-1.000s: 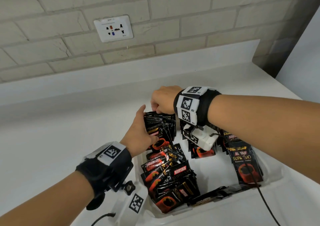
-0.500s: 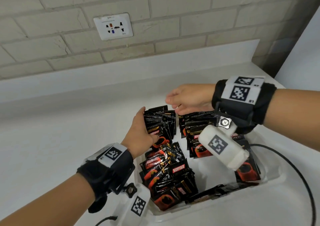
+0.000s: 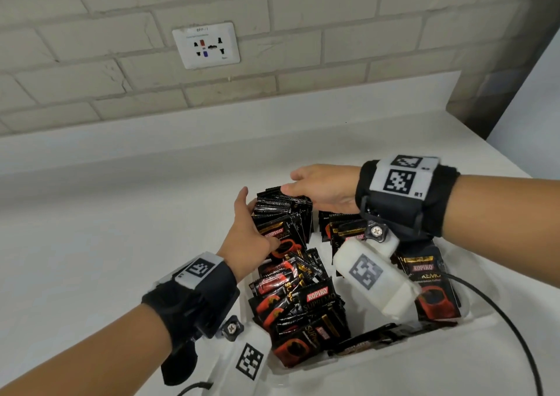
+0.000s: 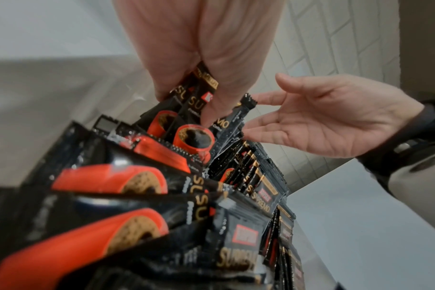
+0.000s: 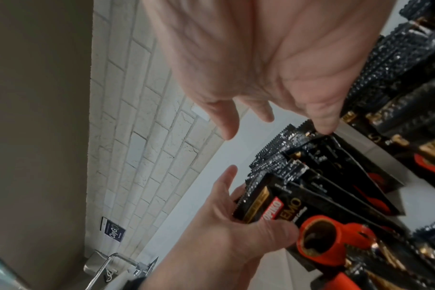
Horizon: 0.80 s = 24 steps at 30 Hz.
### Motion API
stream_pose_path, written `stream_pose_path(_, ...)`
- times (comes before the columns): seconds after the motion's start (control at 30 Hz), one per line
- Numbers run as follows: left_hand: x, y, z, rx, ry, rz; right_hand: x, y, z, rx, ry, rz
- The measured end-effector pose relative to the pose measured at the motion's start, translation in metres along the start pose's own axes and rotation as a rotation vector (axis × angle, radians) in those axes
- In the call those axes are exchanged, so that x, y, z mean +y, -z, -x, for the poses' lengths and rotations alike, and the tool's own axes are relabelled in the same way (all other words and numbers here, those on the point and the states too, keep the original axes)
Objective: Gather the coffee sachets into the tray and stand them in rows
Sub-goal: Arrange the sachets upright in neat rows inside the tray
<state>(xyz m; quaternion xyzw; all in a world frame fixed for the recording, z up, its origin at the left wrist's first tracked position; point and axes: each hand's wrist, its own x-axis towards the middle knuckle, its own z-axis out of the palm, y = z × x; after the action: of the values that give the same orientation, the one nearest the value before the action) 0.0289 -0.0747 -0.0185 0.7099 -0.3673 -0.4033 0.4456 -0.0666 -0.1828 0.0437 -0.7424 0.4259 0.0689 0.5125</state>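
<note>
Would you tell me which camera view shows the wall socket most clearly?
The head view: the wall socket faces the camera, whole and sharp on the brick wall. The right wrist view catches only a small pale patch on the brick, perhaps the socket; the left wrist view does not show it.

light: even, soft, faint shadows | head view: sharp, edges curved | wrist views: blurred, foreground soft

Head view high, looking down; wrist views close along fingers; all share sachets (image 3: pixel 281 213).
</note>
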Motion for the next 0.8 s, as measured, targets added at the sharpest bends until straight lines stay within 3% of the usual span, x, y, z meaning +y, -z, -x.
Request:
stream_pose_path(0.3, 0.002, -0.003, 0.0, -0.004, 0.01, 0.056, 0.009, -0.019, -0.015, 0.159, -0.009, -0.178)
stream_pose_path(0.8, -0.001, -0.009, 0.001, 0.022, 0.019, 0.14, 0.019, -0.032, -0.017, 0.104, -0.014, -0.264)
